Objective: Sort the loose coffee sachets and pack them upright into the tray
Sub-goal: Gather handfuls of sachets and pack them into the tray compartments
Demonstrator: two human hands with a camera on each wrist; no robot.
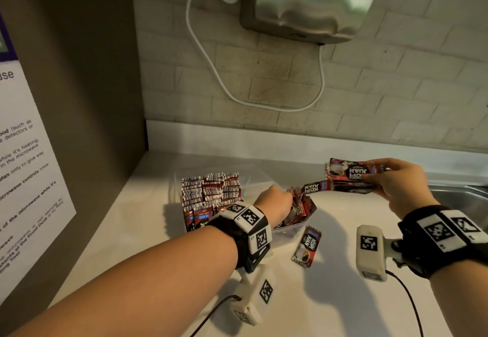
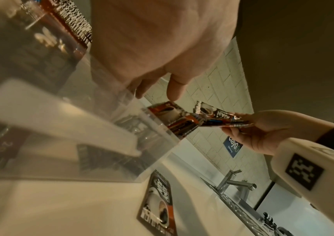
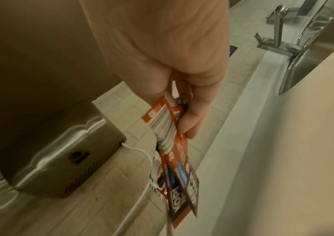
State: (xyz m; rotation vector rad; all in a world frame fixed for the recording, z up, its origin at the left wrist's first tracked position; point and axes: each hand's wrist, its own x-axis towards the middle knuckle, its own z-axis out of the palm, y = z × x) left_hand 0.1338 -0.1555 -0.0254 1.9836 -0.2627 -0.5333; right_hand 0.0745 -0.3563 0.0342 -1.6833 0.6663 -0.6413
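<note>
A clear plastic tray [image 1: 287, 231] [image 2: 157, 135] stands on the white counter. Its left part is packed with upright red-and-black coffee sachets [image 1: 211, 191]. In its right part a few sachets [image 1: 303, 207] [image 2: 166, 111] lean loosely. My left hand [image 1: 286, 196] [image 2: 156, 95] reaches into that right part, fingertips down on the leaning sachets' tops. My right hand [image 1: 375, 175] [image 3: 174, 121] hovers right of the tray and pinches a fanned bunch of sachets [image 1: 346, 174] [image 2: 216, 118] [image 3: 178, 167] by one end. One loose sachet [image 1: 306, 245] [image 2: 157, 206] lies flat in front of the tray.
A steel sink [image 1: 462, 196] with a tap [image 2: 234, 183] [image 3: 279, 36] is set into the counter at the right. A metal hand dryer [image 1: 309, 1] [image 3: 65, 159] with a white cable [image 1: 264, 101] hangs on the tiled wall. A notice [image 1: 23, 165] covers the left side panel.
</note>
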